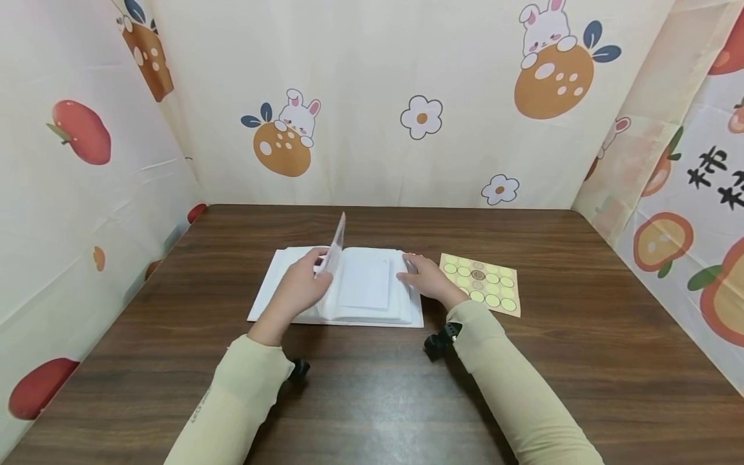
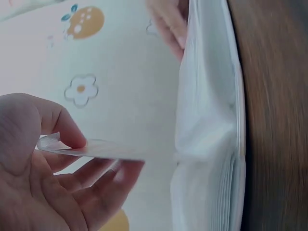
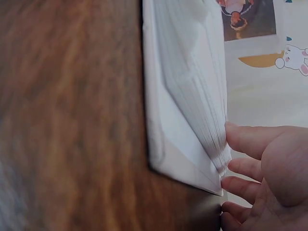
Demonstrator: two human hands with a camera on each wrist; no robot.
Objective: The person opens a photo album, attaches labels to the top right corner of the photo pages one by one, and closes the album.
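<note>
A white photo album lies open on the table. My left hand pinches a clear sleeve page between thumb and fingers and holds it nearly upright above the spine. In the right wrist view a printed photo shows on that raised page. A pale blank card or sheet sits in the page on the album's right half. My right hand touches the right edge of the stacked pages, its thumb on top and its fingers loosely extended along the edge.
A sheet of round yellow stickers lies right of the album, partly under the right wrist. The brown wooden table ends at a patterned cloth backdrop. A black wrist camera sits by the right cuff.
</note>
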